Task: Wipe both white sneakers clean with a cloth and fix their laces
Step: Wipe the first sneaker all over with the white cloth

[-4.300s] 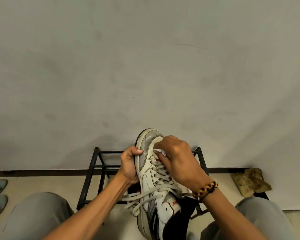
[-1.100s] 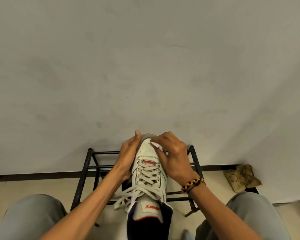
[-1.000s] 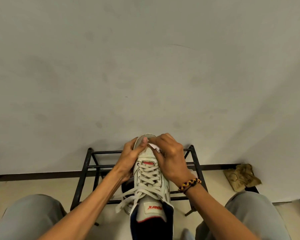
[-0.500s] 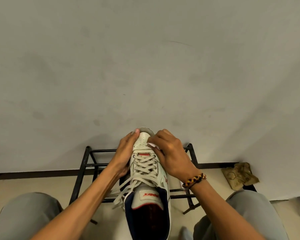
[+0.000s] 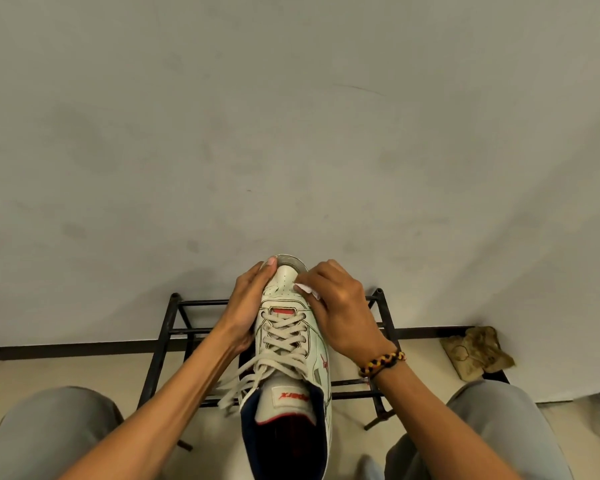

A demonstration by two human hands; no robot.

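One white sneaker (image 5: 289,344) with red logo marks and a navy lining is held up in front of me, toe pointing away. Its grey laces (image 5: 278,341) are threaded but hang loose on the left. My left hand (image 5: 246,306) grips the shoe's left side, thumb along the toe. My right hand (image 5: 336,306) pinches a small white cloth (image 5: 306,289) and presses it on the right of the toe cap. A second sneaker is not visible.
A black metal shoe rack (image 5: 174,327) stands against the grey wall (image 5: 291,133) behind the shoe. A crumpled tan rag (image 5: 477,351) lies on the rack's right end. My grey-trousered knees (image 5: 49,431) frame the bottom corners.
The shoe has been turned from its side to top-up, tongue towards me. My right hand with the cloth has rubbed over the toe cap, from its left part to its right edge.
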